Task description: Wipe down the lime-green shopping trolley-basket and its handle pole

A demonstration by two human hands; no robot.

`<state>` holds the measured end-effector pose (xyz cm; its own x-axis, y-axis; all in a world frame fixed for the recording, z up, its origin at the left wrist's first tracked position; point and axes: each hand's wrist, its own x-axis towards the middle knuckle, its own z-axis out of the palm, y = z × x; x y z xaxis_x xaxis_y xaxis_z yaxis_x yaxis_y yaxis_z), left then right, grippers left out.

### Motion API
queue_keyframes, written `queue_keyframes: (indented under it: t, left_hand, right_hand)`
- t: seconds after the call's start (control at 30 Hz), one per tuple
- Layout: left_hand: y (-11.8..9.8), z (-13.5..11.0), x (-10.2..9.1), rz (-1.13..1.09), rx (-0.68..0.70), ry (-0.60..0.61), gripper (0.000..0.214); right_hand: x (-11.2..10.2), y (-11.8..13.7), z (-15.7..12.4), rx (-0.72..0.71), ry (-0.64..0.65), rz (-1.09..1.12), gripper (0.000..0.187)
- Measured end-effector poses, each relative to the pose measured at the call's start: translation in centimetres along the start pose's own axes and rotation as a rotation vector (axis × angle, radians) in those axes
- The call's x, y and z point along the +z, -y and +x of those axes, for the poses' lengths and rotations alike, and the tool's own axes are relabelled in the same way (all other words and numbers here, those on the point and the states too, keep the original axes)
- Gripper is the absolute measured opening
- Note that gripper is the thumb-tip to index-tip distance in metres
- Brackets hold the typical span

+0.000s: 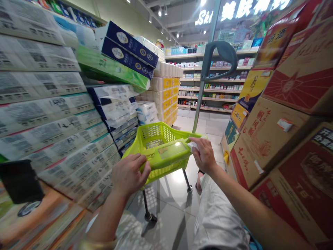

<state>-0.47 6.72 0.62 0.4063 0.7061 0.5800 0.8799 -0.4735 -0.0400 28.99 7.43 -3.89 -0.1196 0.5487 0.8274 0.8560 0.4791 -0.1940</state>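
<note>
In the head view a lime-green plastic shopping cart (169, 163) with a perforated basket stands in front of me, on thin legs with casters. My left hand (131, 173) is closed round the left end of its handle bar. My right hand (203, 152) is closed on the right end, pressing a crumpled white tissue or cloth (193, 145) against the green plastic. A label panel (171, 150) shows on the bar between my hands. Beside my right hand a metal pole (199, 107) rises, carrying a grey loop-shaped grip (220, 60); its lower end is hidden.
Stacked packs with handwritten marks (47, 97) crowd the left, beside blue tissue packs (130, 48) and a tilted green pack (111, 66). Cardboard cartons (270, 139) line the right. Product shelves (215, 71) stand behind a strip of pale tiled floor (187, 119).
</note>
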Motion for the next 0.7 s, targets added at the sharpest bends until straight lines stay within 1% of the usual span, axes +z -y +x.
queue_keyframes:
  t: [0.07,0.1,0.13,0.2,0.27,0.33,0.4,0.47,0.53,0.6,0.63,0.7]
  left_hand:
    - [0.6,-0.1,-0.1,0.002,0.014,-0.006,0.032]
    - [0.9,-0.2,-0.2,0.002,0.015,-0.008,0.032]
    - [1.1,-0.2,-0.2,0.000,0.017,-0.005,0.032]
    - [1.4,-0.2,-0.2,0.000,0.018,0.000,0.031]
    - [1.4,-0.2,-0.2,0.007,0.010,-0.003,0.030]
    - [1.4,-0.2,-0.1,0.015,-0.004,-0.009,0.030]
    - [1.3,-0.3,-0.1,0.020,-0.013,-0.012,0.030]
    - [1.4,-0.3,-0.1,0.025,-0.009,-0.018,0.030]
    - [1.5,-0.4,-0.2,0.026,0.004,-0.020,0.030]
    - [1.5,-0.4,-0.2,0.021,0.013,-0.019,0.030]
    - [1.4,-0.4,-0.1,0.020,0.014,-0.019,0.030]
    - [1.2,-0.4,0.0,0.020,0.013,-0.031,0.030]
  right_hand:
    - [-0.6,-0.5,0.1,-0.070,0.043,-0.010,0.030]
    - [-0.9,-0.9,0.2,-0.077,0.053,-0.020,0.029]
    - [-1.0,-1.3,0.3,-0.066,0.056,-0.032,0.028]
    - [-1.1,-1.5,0.5,0.005,0.031,-0.062,0.030]
    - [-0.6,-0.5,0.7,0.085,-0.003,-0.095,0.032]
    - [0.2,1.5,1.0,0.114,-0.011,-0.117,0.032]
    - [0.9,3.6,1.3,0.097,0.010,-0.113,0.034]
    - [1.2,4.8,1.3,0.065,0.025,-0.097,0.035]
    - [1.0,4.6,1.1,0.026,0.031,-0.088,0.035]
    - [0.6,3.5,0.6,-0.001,0.032,-0.098,0.032]
    - [0.4,2.9,0.4,0.006,0.025,-0.114,0.031]
    - [0.1,2.1,0.0,0.066,-0.008,-0.154,0.030]
